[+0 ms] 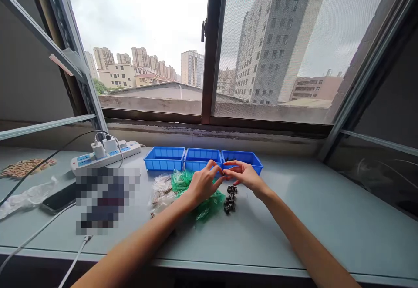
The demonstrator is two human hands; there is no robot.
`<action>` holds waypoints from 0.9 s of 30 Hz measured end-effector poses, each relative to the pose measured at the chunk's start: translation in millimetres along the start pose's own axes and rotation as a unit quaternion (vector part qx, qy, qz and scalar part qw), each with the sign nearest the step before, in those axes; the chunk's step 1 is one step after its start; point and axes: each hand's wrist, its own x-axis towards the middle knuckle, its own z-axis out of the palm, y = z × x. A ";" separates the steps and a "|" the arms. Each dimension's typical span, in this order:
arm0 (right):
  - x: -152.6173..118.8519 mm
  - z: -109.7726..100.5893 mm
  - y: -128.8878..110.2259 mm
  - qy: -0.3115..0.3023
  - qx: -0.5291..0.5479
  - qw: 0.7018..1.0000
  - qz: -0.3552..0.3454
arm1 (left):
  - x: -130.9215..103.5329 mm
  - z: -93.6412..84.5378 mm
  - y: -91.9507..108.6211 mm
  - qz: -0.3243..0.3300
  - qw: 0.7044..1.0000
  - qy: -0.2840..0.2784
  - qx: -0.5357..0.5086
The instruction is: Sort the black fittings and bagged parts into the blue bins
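My left hand [205,181] and my right hand [245,175] meet fingertip to fingertip above the bench. Both are pinched closed around something small and dark that I cannot make out. Under and beside my left hand lie crumpled green plastic bags [209,207] and clear plastic bags [161,190] with small brownish pieces in them. A loose group of small black parts [229,203] lies below my right hand. Just behind my hands stand three blue bins: a left bin [165,167], a middle bin [197,166] and a right bin [259,167], which has dark pieces inside.
A white power strip [130,149] with plugs and cables stands at the back left. In front of it lie a dark phone [58,197] and a blurred-out object [107,196]. Small tan pieces [28,167] lie at the far left. The window frame [209,118] rises behind the bench.
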 end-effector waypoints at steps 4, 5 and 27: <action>0.0 -1.1 -0.5 0.004 0.008 1.000 0.005 | 0.7 0.7 0.3 -0.014 1.000 -0.001 -0.002; 0.0 -1.5 -0.4 0.003 0.010 1.000 0.007 | 0.8 0.8 0.4 -0.016 1.000 -0.001 -0.004; -2.7 1.0 -0.8 -0.042 0.024 0.998 0.027 | 0.5 0.1 1.4 -0.029 0.999 0.015 -0.029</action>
